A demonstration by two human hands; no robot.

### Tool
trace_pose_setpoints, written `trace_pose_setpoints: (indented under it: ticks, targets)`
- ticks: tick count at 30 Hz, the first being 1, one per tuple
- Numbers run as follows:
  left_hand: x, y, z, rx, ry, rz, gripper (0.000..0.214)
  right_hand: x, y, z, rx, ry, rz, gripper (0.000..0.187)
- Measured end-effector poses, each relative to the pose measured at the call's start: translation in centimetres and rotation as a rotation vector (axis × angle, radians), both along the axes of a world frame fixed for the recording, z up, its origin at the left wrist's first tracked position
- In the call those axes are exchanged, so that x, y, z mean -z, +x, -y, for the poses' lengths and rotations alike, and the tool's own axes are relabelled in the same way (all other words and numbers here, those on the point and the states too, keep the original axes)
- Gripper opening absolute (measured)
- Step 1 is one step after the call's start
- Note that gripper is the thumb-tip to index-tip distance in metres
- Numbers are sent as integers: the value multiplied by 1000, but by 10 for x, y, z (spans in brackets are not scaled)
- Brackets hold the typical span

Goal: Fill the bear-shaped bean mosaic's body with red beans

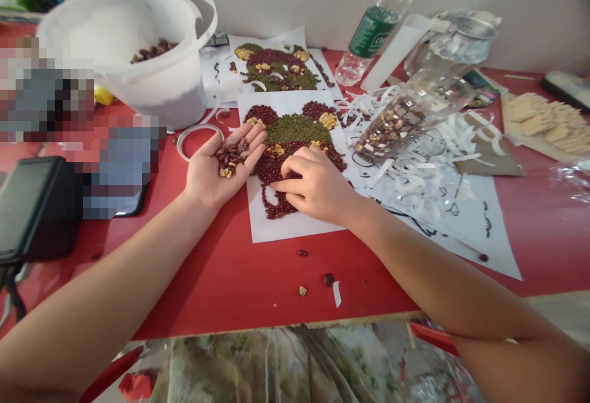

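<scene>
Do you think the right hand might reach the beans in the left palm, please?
Probably yes: the left hand lies open, palm up, and nothing stands between the right hand and the beans.

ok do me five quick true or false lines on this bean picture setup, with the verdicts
1. The left hand is palm up, holding reddish beans and a few yellow kernels. True.
2. The right hand is inside the white bucket. False: it is over the lower part of the nearer bean mosaic.
3. A clear plastic bottle of mixed beans is to the right of that mosaic. True.
4. The table is bright blue. False: it is red.
5. Only one bean mosaic is in view. False: a second one is behind the first.
</scene>
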State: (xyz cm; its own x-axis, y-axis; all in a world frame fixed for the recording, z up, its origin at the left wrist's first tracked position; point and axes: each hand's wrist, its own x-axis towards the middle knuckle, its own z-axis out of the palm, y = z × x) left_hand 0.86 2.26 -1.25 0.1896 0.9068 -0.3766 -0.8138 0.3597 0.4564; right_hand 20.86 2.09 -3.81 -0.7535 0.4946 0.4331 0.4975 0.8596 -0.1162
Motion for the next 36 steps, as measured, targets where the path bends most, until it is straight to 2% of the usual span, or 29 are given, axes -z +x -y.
trace_pose_setpoints:
  ticks: [4,6,9,11,12,14,16,17,18,19,21,23,25,27,29,32,34,36]
  targets:
    - [0,1,1,-2,-10,4,53,-1,-2,4,23,-129,10,30]
    - [0,1,2,1,-19,2,53,-4,-4,7,60,-234,-31,25]
    - [-2,1,4,9,-20,-7,53,-15,-7,9,201,-459,-333,2]
    - [-2,2,4,10,-23,-11,54,-27,-4,7,254,-772,-620,21]
    - [-3,2,4,9,-27,-11,54,-33,-1,5,209,-988,-715,32]
    - [-3,3,4,10,-31,-6,53,-46,7,1,-24,-1443,-661,51]
    - [-2,3,5,16,-20,-1,54,-56,16,-2,-240,-1651,-435,58]
    - [-1,3,5,22,-12,0,54,-59,20,-2,-283,-1651,-268,57]
    - [0,4,6,30,-6,0,54,-62,22,-2,-265,-1579,-89,54]
    - [1,4,7,35,-2,1,54,-63,24,-1,-177,-1444,75,50]
    - [1,6,9,52,-8,12,54,-62,23,1,128,-1040,275,45]
    - [0,8,12,61,-24,25,54,-56,19,3,433,-618,256,40]
    - [-2,11,15,67,-41,30,54,-48,13,4,569,-304,101,26]
    - [-4,13,17,72,-52,26,54,-39,6,4,500,-112,-76,11]
    - [-6,16,20,88,-60,10,54,-31,-3,7,311,-28,-168,13]
    - [-6,20,25,118,-64,-14,54,-22,-15,17,66,-7,-151,22]
    - [-6,22,29,148,-73,-21,52,-18,-21,24,-18,-8,-100,25]
    - [-6,24,32,173,-100,-13,50,-17,-22,26,-36,-7,-46,26]
